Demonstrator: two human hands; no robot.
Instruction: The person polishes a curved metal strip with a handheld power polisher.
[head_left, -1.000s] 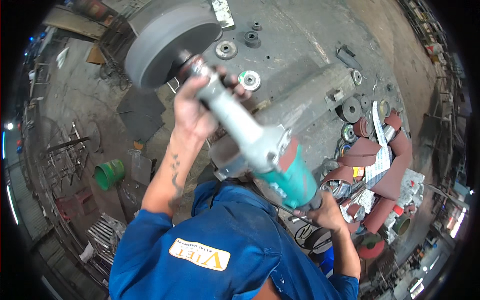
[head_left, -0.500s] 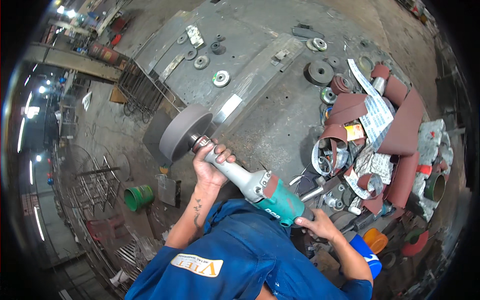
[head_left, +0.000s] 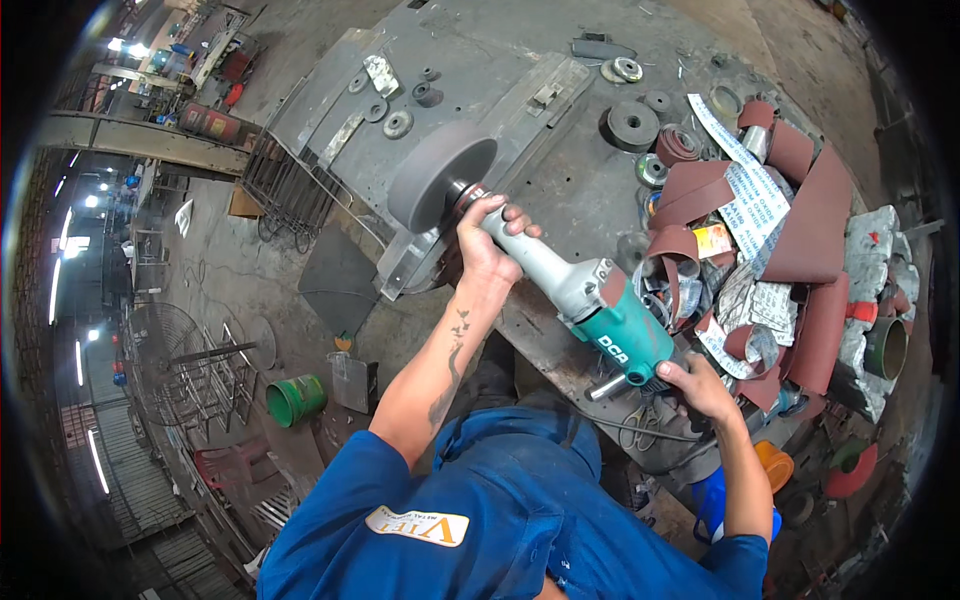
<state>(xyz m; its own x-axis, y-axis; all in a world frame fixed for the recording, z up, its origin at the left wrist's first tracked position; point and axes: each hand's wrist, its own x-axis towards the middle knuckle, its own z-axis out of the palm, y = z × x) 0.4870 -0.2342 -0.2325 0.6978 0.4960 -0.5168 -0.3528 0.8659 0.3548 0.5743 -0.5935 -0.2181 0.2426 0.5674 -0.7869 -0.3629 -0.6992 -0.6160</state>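
A straight grinder (head_left: 622,317) with a teal and grey body is held aslant above the near part of the metal table. My left hand (head_left: 492,243) wraps round its grey neck, just behind the shaft. My right hand (head_left: 697,387) is closed round the dark rear end, thumb on top. At the far left end of the tool, a broad grey-brown abrasive wheel (head_left: 445,180) hangs over the table's left portion and hides part of it. Whether the wheel turns, I cannot tell. Scissors (head_left: 640,428) lie near the table edge below my right hand.
Brown sandpaper sheets and rolls (head_left: 815,220) pile up on the table's right side. Several discs lie around, among them a thick dark one (head_left: 632,123). A raised metal bar (head_left: 548,100) crosses the table (head_left: 570,210). On the floor at left stands a green bucket (head_left: 296,400).
Both hands have carried the grinder to the right and farther from my body. Its wheel has come from beside the table's left edge to above the tabletop.
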